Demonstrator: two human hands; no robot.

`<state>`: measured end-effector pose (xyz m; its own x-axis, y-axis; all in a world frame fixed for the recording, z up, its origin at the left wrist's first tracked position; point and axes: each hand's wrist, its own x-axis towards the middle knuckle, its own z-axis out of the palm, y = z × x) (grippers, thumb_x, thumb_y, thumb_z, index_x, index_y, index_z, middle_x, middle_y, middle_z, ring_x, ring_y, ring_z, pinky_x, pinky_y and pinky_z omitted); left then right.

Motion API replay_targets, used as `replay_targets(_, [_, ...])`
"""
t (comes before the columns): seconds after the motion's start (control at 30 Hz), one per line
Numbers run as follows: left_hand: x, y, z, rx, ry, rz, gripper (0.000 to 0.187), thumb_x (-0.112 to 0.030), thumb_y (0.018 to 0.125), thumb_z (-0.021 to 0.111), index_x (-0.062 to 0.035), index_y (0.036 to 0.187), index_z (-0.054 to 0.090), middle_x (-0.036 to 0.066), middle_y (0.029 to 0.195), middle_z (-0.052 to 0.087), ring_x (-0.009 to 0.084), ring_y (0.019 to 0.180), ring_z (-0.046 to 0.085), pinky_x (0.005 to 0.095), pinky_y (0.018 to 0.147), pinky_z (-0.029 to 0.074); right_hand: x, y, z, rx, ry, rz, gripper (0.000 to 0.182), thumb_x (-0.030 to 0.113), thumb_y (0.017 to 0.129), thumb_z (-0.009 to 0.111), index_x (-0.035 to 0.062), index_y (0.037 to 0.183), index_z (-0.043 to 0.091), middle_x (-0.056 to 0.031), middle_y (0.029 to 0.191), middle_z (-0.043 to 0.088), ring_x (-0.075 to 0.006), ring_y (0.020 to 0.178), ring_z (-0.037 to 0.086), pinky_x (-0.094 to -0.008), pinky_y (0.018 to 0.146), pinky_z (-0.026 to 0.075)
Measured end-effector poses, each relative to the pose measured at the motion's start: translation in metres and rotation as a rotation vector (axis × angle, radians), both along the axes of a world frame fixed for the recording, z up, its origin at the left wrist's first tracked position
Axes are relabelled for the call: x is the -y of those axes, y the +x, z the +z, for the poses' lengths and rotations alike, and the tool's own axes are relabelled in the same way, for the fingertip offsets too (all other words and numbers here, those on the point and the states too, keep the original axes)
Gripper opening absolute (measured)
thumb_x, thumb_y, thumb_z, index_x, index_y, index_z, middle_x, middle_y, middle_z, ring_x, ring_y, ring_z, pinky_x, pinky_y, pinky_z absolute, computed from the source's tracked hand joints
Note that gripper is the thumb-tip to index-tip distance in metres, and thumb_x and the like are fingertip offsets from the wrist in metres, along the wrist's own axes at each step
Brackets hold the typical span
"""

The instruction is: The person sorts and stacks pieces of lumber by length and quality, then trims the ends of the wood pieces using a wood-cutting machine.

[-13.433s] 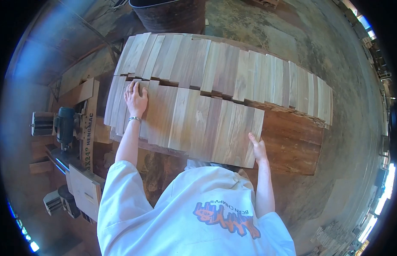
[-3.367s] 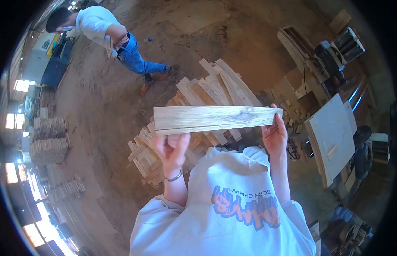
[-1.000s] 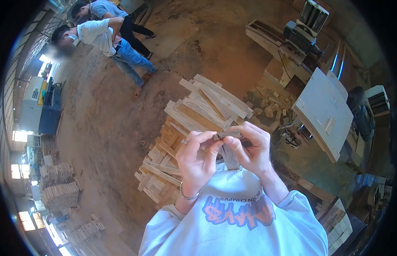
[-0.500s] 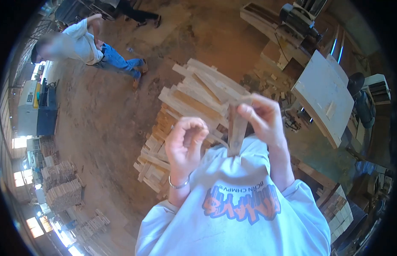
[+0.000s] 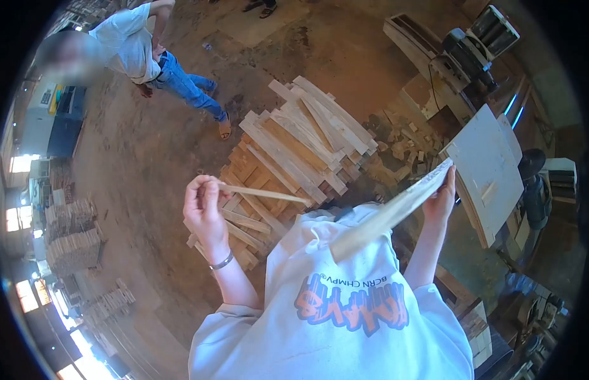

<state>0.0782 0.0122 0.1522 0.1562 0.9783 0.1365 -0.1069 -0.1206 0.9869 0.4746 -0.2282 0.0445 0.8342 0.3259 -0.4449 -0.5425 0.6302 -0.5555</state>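
My left hand, with a metal bracelet at the wrist, pinches one end of a thin wooden strip. The strip points right, across my front. On the other side, my right hand grips the upper end of a wooden board. That board slants down to the left over my white shirt, its lower end near the printed lettering. Most of my right fingers are hidden behind the board. Below both pieces, a stack of wooden planks lies on the floor in front of me.
A person in jeans stands on the floor at the upper left. Large pale panels and a machine with a motor are at the right. Wood offcuts litter the floor near them. More stacked wood stands far left.
My hands have moved apart, the left one leftward with the strip, the right one rightward. The board has turned from nearly upright to a slant. The other person appears nearer.
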Motion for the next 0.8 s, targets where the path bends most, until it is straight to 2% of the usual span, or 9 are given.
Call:
replay_targets(0.03, [0.000,0.004,-0.004,-0.052,-0.002,0.017,0.014,-0.007,0.098,0.061,-0.0026,0.112,0.062,0.005,0.095,0.065,0.0144,0.081,0.065,0.0281,0.067,0.052,0.005,-0.001,-0.012,0.018,0.081,0.041,0.028,0.027,0.105,0.053,0.0080,0.123,0.062,-0.0020,0.116,0.067,-0.0157,0.104,0.065,-0.0328,0.090,0.053])
replay_targets(0.13, [0.002,0.019,-0.016,-0.149,-0.047,0.058,0.015,-0.007,0.096,0.066,-0.0011,0.109,0.064,0.004,0.089,0.065,0.0131,0.074,0.065,0.0268,0.069,0.054,0.016,-0.007,-0.011,0.123,0.064,0.099,0.027,0.030,0.105,0.051,0.0111,0.123,0.060,-0.0028,0.121,0.066,-0.0186,0.105,0.065,-0.0342,0.082,0.056])
replay_targets(0.2, [-0.002,0.022,-0.036,-0.287,-0.050,-0.037,0.015,-0.005,0.095,0.067,-0.0004,0.109,0.064,0.004,0.088,0.067,0.0120,0.075,0.066,0.0252,0.069,0.055,0.011,-0.015,0.006,0.129,-0.025,0.010,0.028,0.032,0.106,0.049,0.0132,0.124,0.059,-0.0032,0.122,0.065,-0.0204,0.105,0.065,-0.0350,0.079,0.057])
replay_targets(0.3, [-0.006,0.042,-0.052,-0.554,-0.022,-0.289,0.018,-0.003,0.094,0.066,0.0033,0.111,0.062,0.007,0.091,0.071,0.0129,0.081,0.069,0.0264,0.072,0.056,0.003,-0.028,0.029,0.285,0.119,0.042,0.031,0.033,0.106,0.047,0.0095,0.121,0.060,-0.0091,0.119,0.068,-0.0250,0.108,0.067,-0.0352,0.082,0.060])
replay_targets(0.37, [-0.012,0.076,-0.060,-0.466,-0.013,-0.476,0.029,0.000,0.092,0.067,0.0046,0.120,0.059,0.010,0.106,0.071,0.0148,0.095,0.069,0.0288,0.084,0.057,-0.001,-0.030,0.033,0.352,0.184,0.060,0.033,0.034,0.106,0.045,0.0100,0.124,0.059,-0.0109,0.124,0.065,-0.0274,0.113,0.064,-0.0378,0.085,0.060])
replay_targets(0.43, [-0.003,0.132,-0.032,0.129,-0.044,-0.542,0.044,0.003,0.090,0.067,0.0050,0.131,0.052,0.011,0.121,0.066,0.0170,0.109,0.065,0.0323,0.097,0.054,-0.006,-0.037,0.036,0.388,0.235,0.063,0.034,0.034,0.107,0.044,0.0105,0.127,0.058,-0.0116,0.128,0.064,-0.0289,0.117,0.063,-0.0407,0.089,0.059])
replay_targets(0.53, [-0.007,0.160,-0.027,0.178,-0.053,-0.598,0.060,0.005,0.085,0.072,0.0022,0.140,0.046,0.014,0.128,0.063,0.0213,0.117,0.062,0.0335,0.104,0.049,-0.013,-0.040,0.048,0.426,0.304,0.035,0.034,0.034,0.106,0.044,0.0116,0.128,0.057,-0.0106,0.129,0.064,-0.0290,0.119,0.062,-0.0446,0.095,0.057])
replay_targets(0.67, [0.010,0.146,-0.005,0.385,-0.285,-1.006,0.057,0.006,0.082,0.076,0.0014,0.134,0.053,0.017,0.125,0.065,0.0289,0.105,0.069,0.0404,0.092,0.057,-0.007,-0.052,0.046,0.411,0.420,0.070,0.033,0.034,0.106,0.044,0.0135,0.129,0.058,-0.0078,0.129,0.065,-0.0268,0.120,0.062,-0.0466,0.098,0.056])
replay_targets(0.8, [0.012,0.137,-0.012,0.374,-0.235,-0.876,0.049,-0.002,0.084,0.078,0.0027,0.128,0.058,0.017,0.111,0.070,0.0299,0.094,0.071,0.0422,0.084,0.059,-0.007,-0.065,0.042,0.344,0.417,0.117,0.029,0.030,0.105,0.047,0.0139,0.126,0.059,-0.0061,0.125,0.066,-0.0235,0.116,0.063,-0.0470,0.095,0.057])
